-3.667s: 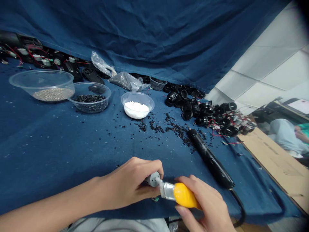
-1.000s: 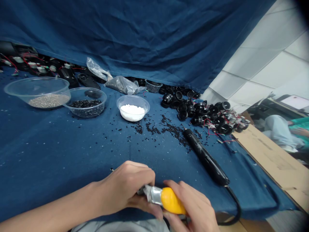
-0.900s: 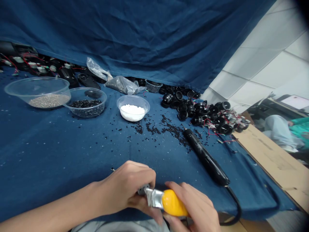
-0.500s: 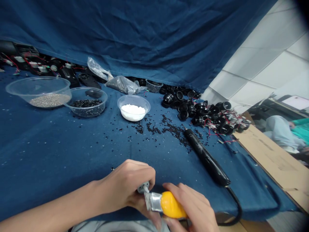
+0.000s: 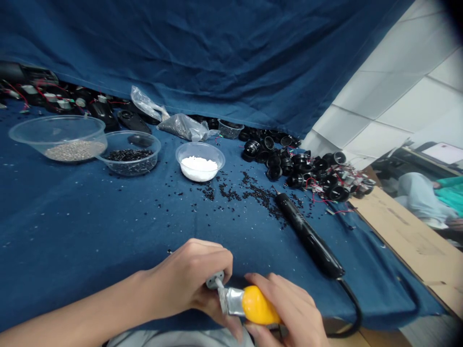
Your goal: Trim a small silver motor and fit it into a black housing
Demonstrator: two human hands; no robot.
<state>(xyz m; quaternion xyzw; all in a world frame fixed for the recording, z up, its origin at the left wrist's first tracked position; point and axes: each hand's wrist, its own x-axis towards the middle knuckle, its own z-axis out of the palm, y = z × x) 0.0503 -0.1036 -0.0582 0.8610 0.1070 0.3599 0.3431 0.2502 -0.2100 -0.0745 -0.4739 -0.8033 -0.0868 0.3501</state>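
At the table's near edge, my left hand [image 5: 195, 270] is closed around a small grey round part [image 5: 213, 281] with small holes in its face and a thin shaft sticking out. My right hand [image 5: 294, 308] grips a yellow-handled brush [image 5: 258, 306] with a metal ferrule. The brush's short pale end lies at the shaft of the grey part; whether it touches is hard to tell. Fingers hide most of the grey part. Beyond the hands stands a clear bowl of white paste or powder [image 5: 199, 168].
A black electric screwdriver [image 5: 309, 233] with a cord lies at right. Tiny black screws [image 5: 260, 193] are scattered mid-table. Bowls of small metal parts [image 5: 74, 150] and black screws [image 5: 130, 161] stand left. Black housings with wires [image 5: 300, 166] are heaped at right rear. Another person [image 5: 421, 195] sits far right.
The brush has shifted very slightly to the right, with its end still by the grey part's shaft. Both hands stay almost where they were.
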